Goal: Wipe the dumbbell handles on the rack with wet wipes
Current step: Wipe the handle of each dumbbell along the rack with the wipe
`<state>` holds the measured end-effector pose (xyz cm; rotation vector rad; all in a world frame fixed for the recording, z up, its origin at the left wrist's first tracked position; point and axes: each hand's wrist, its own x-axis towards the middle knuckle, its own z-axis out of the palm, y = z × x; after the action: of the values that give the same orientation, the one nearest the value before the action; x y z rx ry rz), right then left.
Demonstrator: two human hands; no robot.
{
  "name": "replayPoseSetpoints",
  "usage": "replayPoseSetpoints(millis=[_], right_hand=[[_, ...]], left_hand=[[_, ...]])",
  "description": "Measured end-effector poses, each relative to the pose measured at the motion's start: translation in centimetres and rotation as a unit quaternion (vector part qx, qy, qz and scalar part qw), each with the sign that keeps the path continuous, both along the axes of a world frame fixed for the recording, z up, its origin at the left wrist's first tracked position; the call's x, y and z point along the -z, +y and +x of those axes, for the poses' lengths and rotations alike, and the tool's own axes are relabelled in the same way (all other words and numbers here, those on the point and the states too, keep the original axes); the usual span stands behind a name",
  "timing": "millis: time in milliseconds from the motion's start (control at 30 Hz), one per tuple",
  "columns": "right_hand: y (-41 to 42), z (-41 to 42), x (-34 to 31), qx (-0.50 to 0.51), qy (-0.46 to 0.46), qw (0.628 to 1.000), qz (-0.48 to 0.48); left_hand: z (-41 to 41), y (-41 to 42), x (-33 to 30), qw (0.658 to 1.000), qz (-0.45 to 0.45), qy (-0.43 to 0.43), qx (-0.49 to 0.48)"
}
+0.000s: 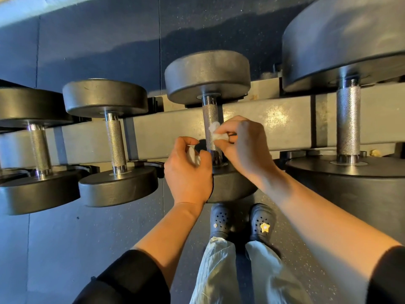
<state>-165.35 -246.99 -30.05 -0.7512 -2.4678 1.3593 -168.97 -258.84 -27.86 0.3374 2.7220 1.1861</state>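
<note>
Several black dumbbells lie across a grey rack (175, 128). The middle dumbbell (207, 73) has a knurled steel handle (211, 115). My right hand (243, 143) pinches a small white wet wipe (215, 132) against that handle, partway down. My left hand (188, 172) is just left of the handle's lower end, fingers curled around another bit of white wipe (194, 155), mostly hidden in the palm. The handle's lower part is covered by both hands.
Two smaller dumbbells (109, 141) (32, 150) sit to the left and a much larger one (348, 119) to the right. Below the rack are dark speckled floor mats, my two black clogs (241, 220) and light trousers.
</note>
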Motion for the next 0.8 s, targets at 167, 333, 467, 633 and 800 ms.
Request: replayPoseSetpoints(millis=[167, 333, 467, 633, 800], right_hand=[[0.2, -0.1, 0.3, -0.006, -0.02, 1.0, 0.02], [1.1, 2.2, -1.0, 0.011, -0.03, 0.998, 0.062], [5.5, 5.1, -3.7, 0.024, -0.038, 0.992, 0.114], [10.6, 7.5, -4.9, -0.015, -0.061, 0.976, 0.207], [13.2, 8.3, -5.1, -0.077, -0.045, 0.94, 0.329]], left_hand=[[0.2, -0.1, -0.1, 1.0, 0.002, 0.005, 0.001], [0.6, 0.4, -0.8, 1.0, 0.015, 0.023, 0.006], [2.1, 2.1, -1.9, 0.994, 0.064, 0.069, 0.048], [5.6, 6.8, -1.8, 0.976, 0.18, -0.003, 0.12], [8.3, 9.7, -0.3, 0.972, 0.157, -0.088, 0.151]])
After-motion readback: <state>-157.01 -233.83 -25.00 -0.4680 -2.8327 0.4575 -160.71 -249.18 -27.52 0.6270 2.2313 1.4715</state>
